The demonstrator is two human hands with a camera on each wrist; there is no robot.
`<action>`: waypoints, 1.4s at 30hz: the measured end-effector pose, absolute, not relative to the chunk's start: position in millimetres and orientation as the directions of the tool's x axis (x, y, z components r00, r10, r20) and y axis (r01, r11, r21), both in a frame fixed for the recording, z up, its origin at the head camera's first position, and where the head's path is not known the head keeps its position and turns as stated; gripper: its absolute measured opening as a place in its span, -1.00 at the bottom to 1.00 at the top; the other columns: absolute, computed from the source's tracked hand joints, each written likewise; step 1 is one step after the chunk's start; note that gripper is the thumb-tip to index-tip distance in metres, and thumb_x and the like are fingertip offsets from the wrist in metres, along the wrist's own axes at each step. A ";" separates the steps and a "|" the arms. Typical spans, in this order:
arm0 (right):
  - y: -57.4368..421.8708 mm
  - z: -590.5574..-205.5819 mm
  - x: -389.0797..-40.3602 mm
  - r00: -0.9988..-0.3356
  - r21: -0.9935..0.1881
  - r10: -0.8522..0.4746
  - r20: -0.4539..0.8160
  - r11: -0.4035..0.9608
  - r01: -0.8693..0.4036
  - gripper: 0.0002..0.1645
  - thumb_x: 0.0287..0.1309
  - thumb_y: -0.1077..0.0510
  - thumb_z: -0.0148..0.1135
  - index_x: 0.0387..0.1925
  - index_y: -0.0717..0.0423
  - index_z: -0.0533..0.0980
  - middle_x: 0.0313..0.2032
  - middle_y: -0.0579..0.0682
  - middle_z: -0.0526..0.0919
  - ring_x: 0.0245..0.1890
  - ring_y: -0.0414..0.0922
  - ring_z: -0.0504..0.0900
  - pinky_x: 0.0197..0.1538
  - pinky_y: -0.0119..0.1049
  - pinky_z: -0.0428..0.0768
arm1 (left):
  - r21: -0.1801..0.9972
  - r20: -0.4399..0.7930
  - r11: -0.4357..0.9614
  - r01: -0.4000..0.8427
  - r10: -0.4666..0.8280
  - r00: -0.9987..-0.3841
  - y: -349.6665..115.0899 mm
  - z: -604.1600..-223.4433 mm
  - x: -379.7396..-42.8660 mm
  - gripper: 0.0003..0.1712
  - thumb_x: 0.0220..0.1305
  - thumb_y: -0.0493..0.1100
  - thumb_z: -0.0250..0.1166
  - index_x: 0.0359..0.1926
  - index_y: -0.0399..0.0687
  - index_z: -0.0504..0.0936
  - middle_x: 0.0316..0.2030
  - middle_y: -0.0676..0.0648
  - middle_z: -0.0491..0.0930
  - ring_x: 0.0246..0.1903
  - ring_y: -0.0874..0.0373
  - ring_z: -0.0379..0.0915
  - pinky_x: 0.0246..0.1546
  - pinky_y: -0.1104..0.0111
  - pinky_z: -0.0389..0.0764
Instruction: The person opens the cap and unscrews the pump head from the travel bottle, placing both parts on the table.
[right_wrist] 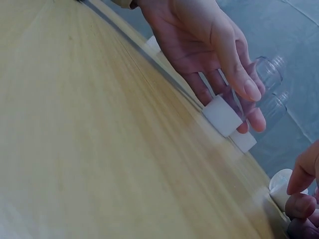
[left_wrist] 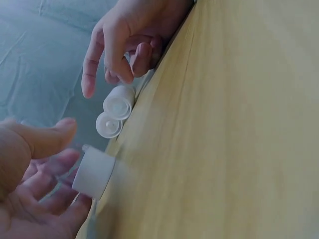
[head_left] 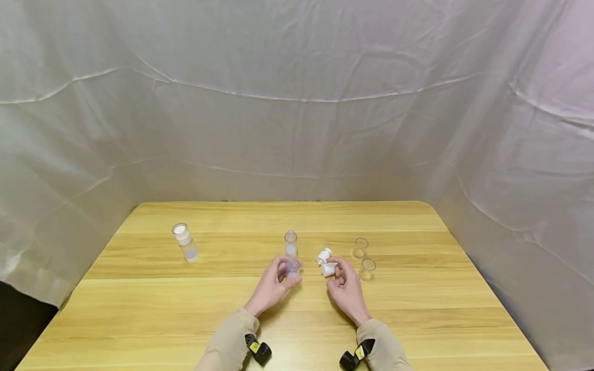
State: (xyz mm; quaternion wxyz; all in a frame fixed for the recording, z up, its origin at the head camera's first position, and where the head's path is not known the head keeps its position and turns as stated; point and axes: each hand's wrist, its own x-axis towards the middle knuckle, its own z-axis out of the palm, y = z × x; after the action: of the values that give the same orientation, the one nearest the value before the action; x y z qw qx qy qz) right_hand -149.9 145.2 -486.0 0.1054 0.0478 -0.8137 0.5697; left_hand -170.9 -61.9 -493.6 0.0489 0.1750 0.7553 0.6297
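Pale yellow wood-grained bench (head_left: pixel 139 319), rounded at both far corners. Behind it and along both sides, silvery-grey sheeting (head_left: pixel 297 139), hung with creases and long wavy folds, pinkish at upper right. Black patch (head_left: pixel 20 314) at lower left, below the sheeting's edge.

Three bottles (head_left: pixel 291 249); two caps (head_left: pixel 328 270), two covers (head_left: pixel 368 269) (loose)

Two caps (head_left: pixel 328 270) (on the table (head_left: pixel 427 309)) between bottles (head_left: pixel 291 249) and cups (head_left: pixel 368 265)

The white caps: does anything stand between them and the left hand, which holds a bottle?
In the head view, nothing visible does: only bare tabletop shows between the left hand with its bottle and the white caps.
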 end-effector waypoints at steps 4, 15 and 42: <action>143.4 -474.8 -144.5 -0.973 -0.919 0.030 0.229 0.335 -0.206 -0.41 -0.10 0.62 0.06 0.07 0.42 0.49 -0.36 0.29 0.39 -0.63 -0.38 0.24 -0.56 -0.66 0.21 | 0.960 0.140 0.206 0.188 0.227 -0.964 -60.7 -492.7 -175.6 -0.54 0.26 -0.32 0.37 0.09 -0.37 0.40 0.14 -0.40 0.59 0.22 -0.30 0.50 0.39 -0.04 0.47; 141.4 -478.2 -145.3 -0.954 -0.908 0.065 0.293 0.330 -0.257 -0.48 -0.10 0.64 0.05 -0.01 0.42 0.52 -0.46 0.32 0.36 -0.67 -0.43 0.13 -0.59 -0.69 0.08 | 0.929 0.199 0.302 0.212 0.073 -0.977 -57.0 -489.8 -183.6 -0.51 0.05 -0.33 0.52 0.03 -0.34 0.59 -0.06 -0.29 0.61 -0.03 -0.11 0.56 0.17 0.05 0.67; 141.3 -478.4 -145.9 -0.948 -0.906 0.082 0.307 0.331 -0.265 -0.62 0.00 0.60 0.10 -0.10 0.40 0.56 -0.60 0.14 0.30 -0.63 -0.39 0.15 -0.50 -0.64 0.10 | 0.931 0.151 0.340 0.135 -0.020 -0.988 -56.9 -487.7 -188.2 -0.46 -0.02 -0.25 0.59 0.03 -0.22 0.65 -0.17 -0.24 0.72 -0.21 0.00 0.63 -0.10 0.20 0.73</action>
State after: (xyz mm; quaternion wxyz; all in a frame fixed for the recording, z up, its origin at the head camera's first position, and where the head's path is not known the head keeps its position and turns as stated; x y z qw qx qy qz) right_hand -145.9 141.3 -478.4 0.1505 0.0569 -0.8017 0.5757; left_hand -188.2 -56.9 -487.7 -0.0677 0.0353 0.8157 0.5735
